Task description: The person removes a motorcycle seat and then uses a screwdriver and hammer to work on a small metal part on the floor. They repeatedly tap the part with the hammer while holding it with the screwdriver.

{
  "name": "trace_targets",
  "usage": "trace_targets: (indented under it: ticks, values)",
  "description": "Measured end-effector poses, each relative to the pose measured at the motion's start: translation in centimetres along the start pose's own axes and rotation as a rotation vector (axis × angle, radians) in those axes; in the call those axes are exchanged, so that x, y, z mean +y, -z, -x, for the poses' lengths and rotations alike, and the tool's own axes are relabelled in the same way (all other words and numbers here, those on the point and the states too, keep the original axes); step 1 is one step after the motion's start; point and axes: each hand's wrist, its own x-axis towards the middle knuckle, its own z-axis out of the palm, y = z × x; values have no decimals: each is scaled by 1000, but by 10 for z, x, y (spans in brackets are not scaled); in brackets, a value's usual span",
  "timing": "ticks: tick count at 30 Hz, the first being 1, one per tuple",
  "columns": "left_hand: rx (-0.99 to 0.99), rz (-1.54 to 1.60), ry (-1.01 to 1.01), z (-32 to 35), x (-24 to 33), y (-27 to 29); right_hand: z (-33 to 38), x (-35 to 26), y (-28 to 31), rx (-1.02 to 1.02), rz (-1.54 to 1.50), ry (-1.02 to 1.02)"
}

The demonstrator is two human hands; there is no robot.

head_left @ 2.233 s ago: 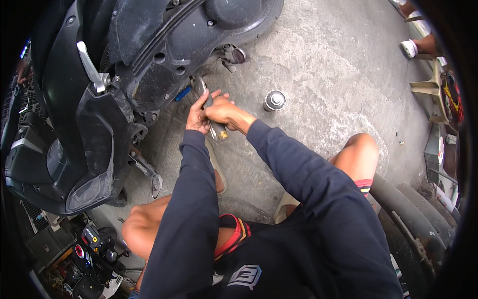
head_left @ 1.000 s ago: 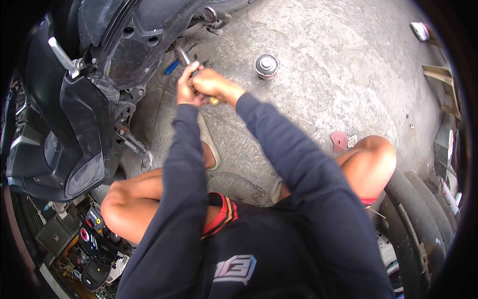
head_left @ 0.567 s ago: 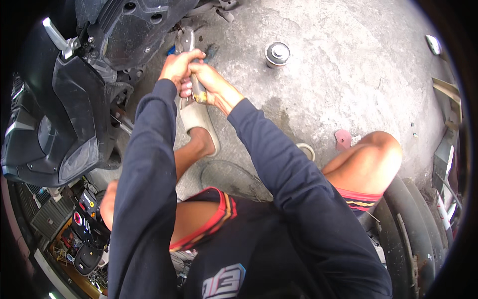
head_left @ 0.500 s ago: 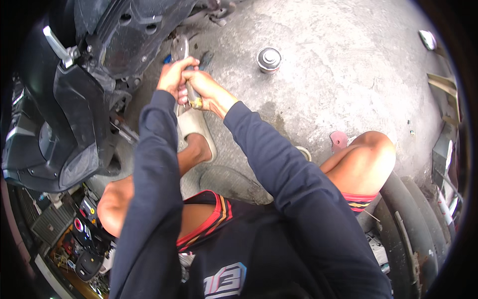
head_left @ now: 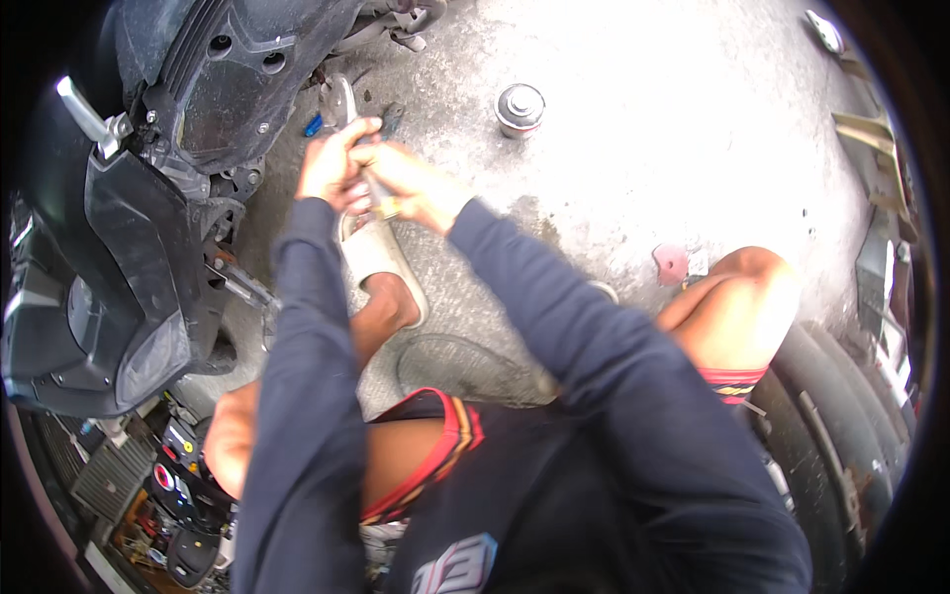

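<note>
My left hand [head_left: 330, 166] and my right hand [head_left: 408, 178] meet above my sandal, both closed around a narrow grey part [head_left: 378, 192] with a yellowish lower end. Their fingers hide its middle. A shiny, rounded grey piece [head_left: 342, 99] shows just beyond my left hand; I cannot tell whether it belongs to the same part. My right hand is slightly blurred. Under the hands is my foot in a beige slide sandal [head_left: 381, 259]. A small blue object [head_left: 314, 126] lies on the floor beside my left hand.
A black motorcycle [head_left: 139, 228] stands close on the left. On the concrete floor are a spray can [head_left: 520, 109], upright beyond my right hand, and a flat reddish piece [head_left: 670, 264] near my knee. Dark curved panels [head_left: 826, 445] line the right; clutter [head_left: 163, 535] fills the lower left.
The view has shifted slightly, so the motorcycle and the can sit a little further left in the picture. Both hands keep their hold on the narrow part.
</note>
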Motion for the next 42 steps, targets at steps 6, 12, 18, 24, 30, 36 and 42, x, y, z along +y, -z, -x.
trace_targets:
  ticks: [6,12,18,24,30,36,42]
  values:
    - [-32,194,-169,-3,-11,-9,-24,6,15,5,530,177]
    - [-485,1306,-450,-57,-65,-80,-18,-60,23,399,1578,305]
    - [8,439,-22,-6,-18,-27,-7,-25,23,165,672,-59]
    - [74,-518,87,-10,14,28,-38,49,15,-341,-517,-57]
    - [-275,1094,-300,-29,-42,-64,-15,-26,17,341,1467,457]
    - [-282,1031,-286,-23,-41,-55,-4,-43,21,197,1407,340]
    - [151,-510,30,-8,5,15,-29,41,21,-306,-478,-76]
